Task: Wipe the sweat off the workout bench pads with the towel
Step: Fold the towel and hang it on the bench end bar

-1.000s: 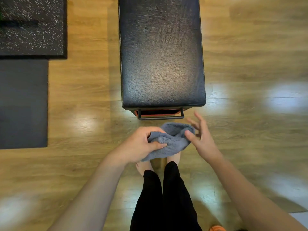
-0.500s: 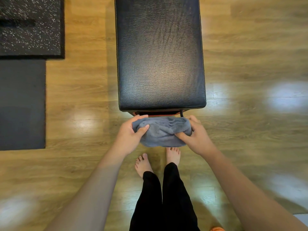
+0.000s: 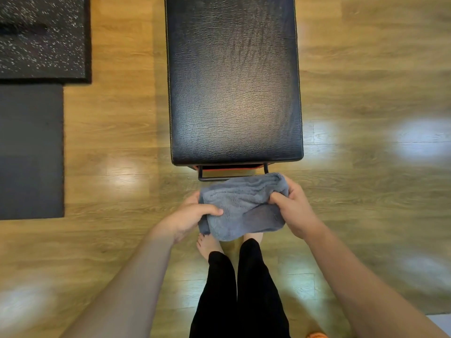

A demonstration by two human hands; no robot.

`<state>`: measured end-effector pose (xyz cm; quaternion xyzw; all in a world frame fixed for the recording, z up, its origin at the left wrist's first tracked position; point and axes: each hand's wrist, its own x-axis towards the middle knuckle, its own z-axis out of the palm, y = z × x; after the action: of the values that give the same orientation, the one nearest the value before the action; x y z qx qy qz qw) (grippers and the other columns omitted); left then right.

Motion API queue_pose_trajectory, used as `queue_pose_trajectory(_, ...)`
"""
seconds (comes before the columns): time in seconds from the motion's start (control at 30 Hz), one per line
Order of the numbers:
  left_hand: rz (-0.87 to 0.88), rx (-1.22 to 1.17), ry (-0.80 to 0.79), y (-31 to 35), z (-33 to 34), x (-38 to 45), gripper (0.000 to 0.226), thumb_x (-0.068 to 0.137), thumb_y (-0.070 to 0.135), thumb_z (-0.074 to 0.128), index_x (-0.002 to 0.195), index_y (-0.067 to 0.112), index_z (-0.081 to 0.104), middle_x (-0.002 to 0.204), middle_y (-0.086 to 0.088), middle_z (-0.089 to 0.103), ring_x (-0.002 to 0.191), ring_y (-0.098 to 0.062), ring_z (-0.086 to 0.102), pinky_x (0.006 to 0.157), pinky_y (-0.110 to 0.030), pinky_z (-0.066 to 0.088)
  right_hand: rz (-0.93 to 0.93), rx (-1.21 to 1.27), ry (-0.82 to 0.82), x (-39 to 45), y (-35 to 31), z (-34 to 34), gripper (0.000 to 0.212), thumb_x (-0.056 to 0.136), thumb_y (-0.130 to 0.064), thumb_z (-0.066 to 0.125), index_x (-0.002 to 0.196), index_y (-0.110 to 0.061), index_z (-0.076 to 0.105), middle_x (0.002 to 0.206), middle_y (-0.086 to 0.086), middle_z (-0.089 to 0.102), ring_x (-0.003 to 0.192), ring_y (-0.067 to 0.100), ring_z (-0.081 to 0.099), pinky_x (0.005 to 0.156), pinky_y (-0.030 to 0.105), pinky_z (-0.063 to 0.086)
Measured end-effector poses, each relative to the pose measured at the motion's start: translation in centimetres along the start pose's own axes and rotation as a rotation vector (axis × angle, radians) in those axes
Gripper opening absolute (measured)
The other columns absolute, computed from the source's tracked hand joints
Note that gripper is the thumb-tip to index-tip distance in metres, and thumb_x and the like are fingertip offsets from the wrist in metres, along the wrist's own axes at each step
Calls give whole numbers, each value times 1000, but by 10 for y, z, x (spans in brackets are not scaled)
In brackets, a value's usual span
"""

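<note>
- A moment ago only the left hand (image 3: 189,219) held the gray towel (image 3: 241,207) bunched up, and the right hand (image 3: 294,211) was open beside it.
- Now both hands are closed on the towel, one at each end, and it is spread wider between them.
- The towel is in the air above the floor (image 3: 366,191), near the close end of the black bench pad (image 3: 234,81). It is not touching the pad.
- No wiping looks done yet. The towel seems ready, so I think the next move is to lay it on the pad and rub.

Towel (image 3: 240,208) before bench pad (image 3: 234,79) — mats (image 3: 31,152) left
</note>
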<state>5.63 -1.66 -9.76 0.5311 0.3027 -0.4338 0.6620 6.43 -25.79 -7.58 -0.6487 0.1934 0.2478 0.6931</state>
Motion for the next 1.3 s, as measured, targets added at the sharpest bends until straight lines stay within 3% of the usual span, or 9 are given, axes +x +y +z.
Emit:
queue_pose_trajectory(0.13,89,1,198,4,3,19,45,79,-2,74,119,14,60,112,-8,72,98,-24,68,64,-30,54,42,-90,87,24,10,0,22,79,2,59,98,-6,68,91,7,70,86,16,63,79,36,52)
queue_pose_trajectory(0.27,305,200,728,2,14,53,40,82,7,74,110,19,48,113,-8,64,103,-27,65,92,-43,52,21,-750,278,63,44,1,17,85,-26,69,98,-16,71,97,9,60,98,28,56,87,41,47)
queue_pose_trajectory(0.4,290,515,1075,-1,38,52,38,80,25,76,101,17,45,102,-7,59,98,-30,59,82,-43,47,121,-704,418,73,51,20,18,88,-25,67,98,-10,68,97,11,67,93,30,62,77,37,49)
queue_pose_trajectory(0.57,596,943,755,-28,60,54,38,83,24,73,117,15,60,119,-5,61,116,-28,55,98,-40,42,274,-604,487,88,44,23,30,81,-33,73,94,-7,72,98,15,73,95,30,67,70,28,41)
queue_pose_trajectory(0.67,413,1424,536,-33,49,64,83,84,35,71,152,19,27,157,1,29,147,-22,23,118,-41,23,336,-527,475,97,41,21,37,72,-34,79,95,-6,72,99,16,73,95,32,69,72,34,50)
queue_pose_trajectory(0.83,368,1664,501,-26,34,75,91,80,35,73,150,22,17,149,2,32,141,-21,28,113,-45,25,174,-421,574,79,40,30,42,77,-16,77,99,-12,41,93,-1,57,88,24,59,78,40,51)
queue_pose_trajectory(1.0,356,1706,524,-13,35,87,54,92,30,60,139,23,35,139,0,47,131,-23,41,108,-44,29,-451,-1236,295,46,64,30,29,85,-23,68,109,-9,57,104,8,57,98,28,47,80,40,40)
queue_pose_trajectory(1.1,293,1670,501,7,44,95,36,95,27,56,129,22,49,137,-3,56,131,-27,47,110,-42,28,-378,-1569,141,49,76,20,64,82,-21,70,140,-11,46,127,6,57,124,30,46,97,44,42)
queue_pose_trajectory(1.3,172,1732,419,21,48,98,47,93,36,59,136,22,48,143,-2,53,135,-26,46,111,-41,31,-201,-1681,23,62,66,33,67,77,-46,72,129,-14,42,129,5,51,128,29,39,110,45,29)
